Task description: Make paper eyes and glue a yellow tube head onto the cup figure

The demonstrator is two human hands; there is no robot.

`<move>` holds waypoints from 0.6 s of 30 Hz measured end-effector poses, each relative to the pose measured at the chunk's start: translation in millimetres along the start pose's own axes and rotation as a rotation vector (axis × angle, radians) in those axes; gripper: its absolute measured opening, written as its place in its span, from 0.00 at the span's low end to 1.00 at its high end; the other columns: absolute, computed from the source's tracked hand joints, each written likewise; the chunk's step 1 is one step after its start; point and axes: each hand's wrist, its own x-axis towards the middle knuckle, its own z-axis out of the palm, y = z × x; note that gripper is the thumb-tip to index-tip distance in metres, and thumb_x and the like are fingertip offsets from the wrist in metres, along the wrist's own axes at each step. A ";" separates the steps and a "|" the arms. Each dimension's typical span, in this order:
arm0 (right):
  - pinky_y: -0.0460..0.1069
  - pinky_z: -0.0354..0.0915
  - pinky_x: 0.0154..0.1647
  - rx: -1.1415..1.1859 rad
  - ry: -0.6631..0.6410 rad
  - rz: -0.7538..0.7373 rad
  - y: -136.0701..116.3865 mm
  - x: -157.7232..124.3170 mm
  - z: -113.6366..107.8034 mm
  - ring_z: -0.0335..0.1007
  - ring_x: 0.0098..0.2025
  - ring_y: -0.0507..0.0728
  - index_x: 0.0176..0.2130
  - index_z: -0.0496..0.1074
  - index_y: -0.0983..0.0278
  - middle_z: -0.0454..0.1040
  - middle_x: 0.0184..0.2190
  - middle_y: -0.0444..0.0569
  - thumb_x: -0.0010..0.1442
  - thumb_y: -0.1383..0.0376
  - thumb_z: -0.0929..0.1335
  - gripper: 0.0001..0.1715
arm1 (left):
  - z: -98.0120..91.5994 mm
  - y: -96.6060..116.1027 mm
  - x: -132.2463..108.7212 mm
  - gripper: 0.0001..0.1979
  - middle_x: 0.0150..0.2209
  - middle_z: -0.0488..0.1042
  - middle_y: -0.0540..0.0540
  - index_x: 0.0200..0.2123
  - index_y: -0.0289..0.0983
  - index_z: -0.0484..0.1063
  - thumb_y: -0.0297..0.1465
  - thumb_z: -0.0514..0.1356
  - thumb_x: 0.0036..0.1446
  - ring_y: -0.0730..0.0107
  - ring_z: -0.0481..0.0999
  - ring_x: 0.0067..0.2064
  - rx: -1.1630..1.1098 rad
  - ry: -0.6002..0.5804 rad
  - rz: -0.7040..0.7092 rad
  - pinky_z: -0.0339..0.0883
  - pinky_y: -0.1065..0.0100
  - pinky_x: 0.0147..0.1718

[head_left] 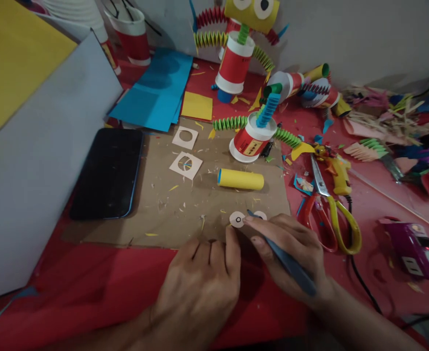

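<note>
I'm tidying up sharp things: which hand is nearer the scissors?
Right. The right hand, gripping a pen, is just left of the scissors; the left hand is farther left, its index finger beside a white disc.

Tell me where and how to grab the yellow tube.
Probably grip the yellow tube mid-length, from above, thumb on its near side, fingers on the far one. It lies on its side on the cardboard, running roughly left to right; its open left end suggests a hollow roll, so squeeze lightly.
</note>
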 end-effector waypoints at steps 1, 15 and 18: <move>0.51 0.69 0.38 -0.024 -0.017 -0.022 0.5 -0.8 0.7 0.71 0.35 0.54 0.53 0.66 0.61 0.78 0.40 0.47 0.54 0.74 0.68 0.27 | -0.2 0.5 -0.8 0.19 0.20 0.70 0.48 0.46 0.26 0.71 0.18 0.51 0.50 0.70 0.68 0.20 0.014 -0.009 -0.002 0.61 0.67 0.22; 0.50 0.69 0.36 0.072 0.110 0.169 -8.7 3.3 -9.0 0.72 0.34 0.54 0.45 0.71 0.61 0.78 0.34 0.46 0.55 0.74 0.66 0.18 | -7.8 -10.3 0.9 0.09 0.19 0.69 0.51 0.35 0.34 0.73 0.23 0.52 0.57 0.72 0.67 0.22 0.064 0.101 -0.006 0.59 0.68 0.23; 0.49 0.68 0.33 0.157 0.187 0.347 -7.2 4.9 -13.9 0.72 0.31 0.53 0.43 0.72 0.59 0.76 0.28 0.44 0.59 0.69 0.64 0.13 | -7.3 -10.6 1.6 0.10 0.21 0.69 0.51 0.32 0.35 0.72 0.20 0.52 0.55 0.72 0.67 0.23 -0.002 0.093 0.016 0.58 0.67 0.24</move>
